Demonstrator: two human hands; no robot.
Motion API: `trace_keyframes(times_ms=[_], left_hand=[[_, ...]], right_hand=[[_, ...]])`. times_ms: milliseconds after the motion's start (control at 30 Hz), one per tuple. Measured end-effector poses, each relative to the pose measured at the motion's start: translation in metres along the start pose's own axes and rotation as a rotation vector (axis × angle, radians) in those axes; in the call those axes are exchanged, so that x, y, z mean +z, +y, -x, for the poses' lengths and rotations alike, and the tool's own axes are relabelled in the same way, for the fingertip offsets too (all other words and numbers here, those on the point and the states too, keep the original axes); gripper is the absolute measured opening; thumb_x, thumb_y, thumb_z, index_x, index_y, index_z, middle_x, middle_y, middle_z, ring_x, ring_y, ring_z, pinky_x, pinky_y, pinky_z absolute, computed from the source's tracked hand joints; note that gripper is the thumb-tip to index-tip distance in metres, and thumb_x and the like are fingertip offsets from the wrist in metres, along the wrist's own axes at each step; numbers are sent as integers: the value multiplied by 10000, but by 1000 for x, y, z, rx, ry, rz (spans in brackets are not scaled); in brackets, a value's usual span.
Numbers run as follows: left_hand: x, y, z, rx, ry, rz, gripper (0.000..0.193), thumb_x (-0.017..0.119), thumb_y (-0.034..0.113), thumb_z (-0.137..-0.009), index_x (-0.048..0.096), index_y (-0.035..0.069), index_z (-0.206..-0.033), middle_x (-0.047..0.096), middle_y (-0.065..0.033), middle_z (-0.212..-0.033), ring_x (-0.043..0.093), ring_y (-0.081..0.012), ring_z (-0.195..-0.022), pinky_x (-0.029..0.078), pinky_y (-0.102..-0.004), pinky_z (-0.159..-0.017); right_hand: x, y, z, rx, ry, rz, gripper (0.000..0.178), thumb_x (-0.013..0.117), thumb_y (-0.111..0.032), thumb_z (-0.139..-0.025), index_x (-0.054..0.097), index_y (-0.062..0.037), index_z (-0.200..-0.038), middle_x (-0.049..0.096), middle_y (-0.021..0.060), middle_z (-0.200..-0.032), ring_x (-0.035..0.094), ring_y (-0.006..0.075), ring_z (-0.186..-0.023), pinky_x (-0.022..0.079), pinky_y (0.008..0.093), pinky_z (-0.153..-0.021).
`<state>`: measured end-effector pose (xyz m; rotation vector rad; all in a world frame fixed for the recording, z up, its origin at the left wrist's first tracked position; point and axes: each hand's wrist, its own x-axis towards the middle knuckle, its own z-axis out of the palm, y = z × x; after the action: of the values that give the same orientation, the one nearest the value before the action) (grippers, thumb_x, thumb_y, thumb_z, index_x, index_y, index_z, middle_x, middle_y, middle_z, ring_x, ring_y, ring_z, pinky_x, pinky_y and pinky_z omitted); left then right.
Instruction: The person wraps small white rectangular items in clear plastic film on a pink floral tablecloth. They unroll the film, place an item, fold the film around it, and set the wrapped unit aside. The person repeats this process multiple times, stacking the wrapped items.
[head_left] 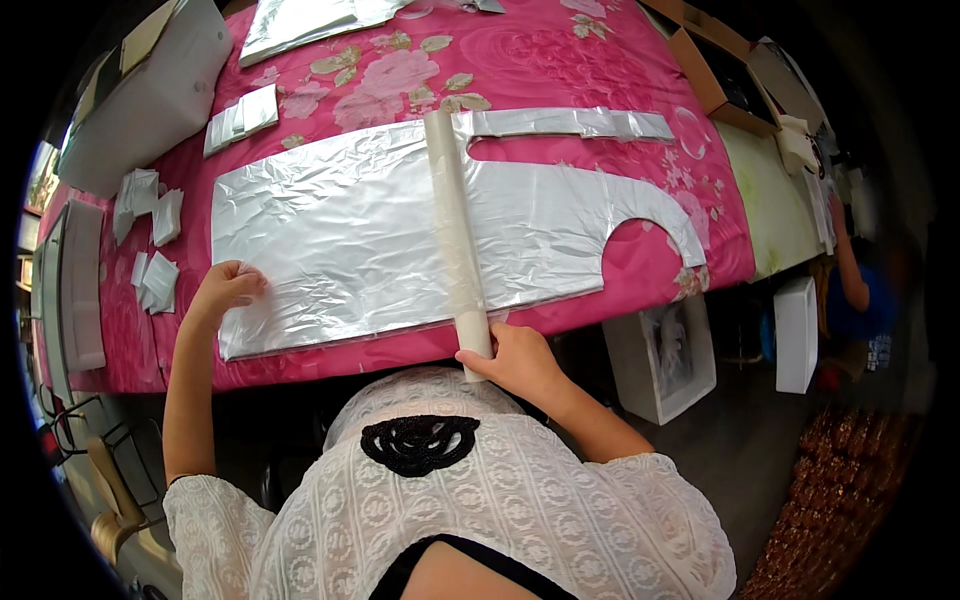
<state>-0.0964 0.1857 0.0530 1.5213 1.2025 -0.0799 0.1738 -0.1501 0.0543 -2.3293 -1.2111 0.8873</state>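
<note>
A thin silvery plastic apron (330,235) lies flat and wrinkled on the table, with a rounded cut-out and a long strap-like strip at its right end. Across its middle rests a long pale tube (455,225), pointing away from me. My right hand (508,352) is closed round the tube's near end, just past the table's front edge. At the apron's left edge my left hand (233,288) has its fingers curled together, pinching the film near the close corner. The fingertips are partly hidden.
Small folded silvery packets (242,120) lie at the left on a pink flowered tablecloth (560,70). A white foam box (150,100) stands far left, a cardboard box (722,80) far right. Beneath the table is a white bin (660,365). Another person (862,290) is at the right.
</note>
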Motion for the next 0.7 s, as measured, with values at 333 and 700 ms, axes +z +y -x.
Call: trace_keyframes(times_ms=[333, 700], left_hand=[[149, 75, -13, 1012, 400, -507, 446, 571, 14, -796, 472, 26, -1231, 462, -133, -1316, 430, -320, -1216, 358, -389, -1010], [254, 74, -41, 1012, 316, -704, 588, 426, 152, -840, 274, -107, -1345, 262, -261, -1424, 228, -367, -1349, 168, -460, -1106]], right_hand=[[-6, 9, 3, 75, -79, -148, 471, 665, -417, -724, 633, 48, -790, 626, 218, -731, 619, 364, -701, 479, 430, -656], [-14, 26, -4, 71, -228, -211, 444, 692, -391, -766, 644, 42, -855, 654, 138, -724, 635, 207, -641, 491, 312, -599]])
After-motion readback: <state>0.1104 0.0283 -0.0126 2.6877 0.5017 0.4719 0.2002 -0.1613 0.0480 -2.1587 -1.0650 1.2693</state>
